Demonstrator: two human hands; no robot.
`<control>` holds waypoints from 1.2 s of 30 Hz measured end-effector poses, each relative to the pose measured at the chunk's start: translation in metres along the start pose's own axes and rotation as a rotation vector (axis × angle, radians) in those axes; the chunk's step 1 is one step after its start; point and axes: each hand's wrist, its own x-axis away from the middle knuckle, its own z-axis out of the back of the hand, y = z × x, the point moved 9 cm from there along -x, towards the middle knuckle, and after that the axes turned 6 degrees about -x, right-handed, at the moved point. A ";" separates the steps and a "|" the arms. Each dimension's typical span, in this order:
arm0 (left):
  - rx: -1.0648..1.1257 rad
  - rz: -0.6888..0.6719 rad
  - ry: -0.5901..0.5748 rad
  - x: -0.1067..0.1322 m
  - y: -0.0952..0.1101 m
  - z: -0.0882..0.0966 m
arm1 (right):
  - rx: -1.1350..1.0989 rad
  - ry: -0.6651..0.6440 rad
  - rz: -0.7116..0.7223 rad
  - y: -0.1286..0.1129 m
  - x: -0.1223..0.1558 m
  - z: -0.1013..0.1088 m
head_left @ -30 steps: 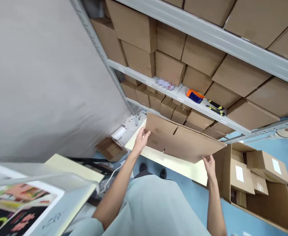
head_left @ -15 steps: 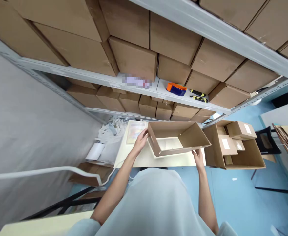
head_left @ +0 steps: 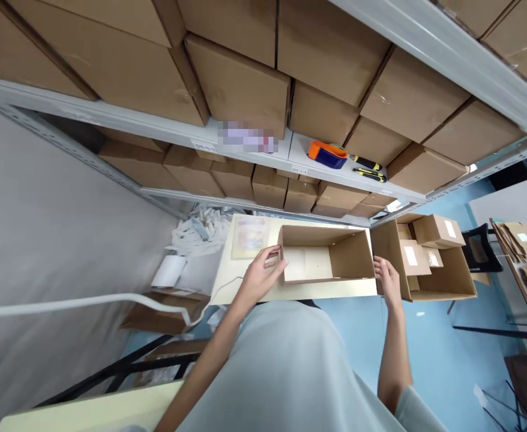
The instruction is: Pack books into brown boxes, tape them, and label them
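Observation:
A shallow, open-topped cardboard box (head_left: 350,255) sits on the pale table (head_left: 252,288) in front of me. Nothing lies inside it. The surface within is pale, and I cannot tell whether that is its own bottom or the tabletop. My left hand (head_left: 260,275) is at its left end, thumb over the near corner and fingers against the outside of the wall. At the right end, my right hand (head_left: 387,279) has bent fingers touching the outer wall; its fingertips are partly hidden. A flat sheet with coloured print (head_left: 249,236) lies left of the box.
Right of the table stands a large carton (head_left: 386,258) with several smaller boxes (head_left: 439,231) inside. Shelves (head_left: 286,153) packed with cartons rise in front, bearing an orange-and-blue tape dispenser (head_left: 328,155) and yellow-black cutters (head_left: 370,174). A white pipe (head_left: 110,298) crosses at left.
The cardboard box has come down from a tilted, raised position to lie level on the table. My right hand has moved from under its near right corner to its right end.

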 end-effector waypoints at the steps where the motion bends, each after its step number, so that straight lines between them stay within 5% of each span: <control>1: -0.052 -0.006 0.008 0.007 0.005 0.000 | 0.078 -0.033 0.021 -0.011 -0.007 -0.003; 7: -0.207 -0.031 0.180 0.030 0.033 0.000 | 0.477 -0.127 0.265 -0.062 -0.025 -0.034; 16: -0.508 -0.108 0.199 0.033 0.110 -0.015 | 0.614 -0.052 0.329 -0.107 -0.030 -0.015; 23: -0.912 0.041 0.103 0.022 0.086 -0.034 | 0.698 -0.280 0.273 -0.079 -0.034 -0.048; 30: -0.994 -0.071 -0.001 0.031 0.080 -0.051 | 0.728 -0.174 0.352 -0.074 -0.044 -0.036; 36: -1.044 -0.089 -0.075 0.026 0.076 -0.070 | 0.797 -0.195 0.429 -0.072 -0.036 -0.054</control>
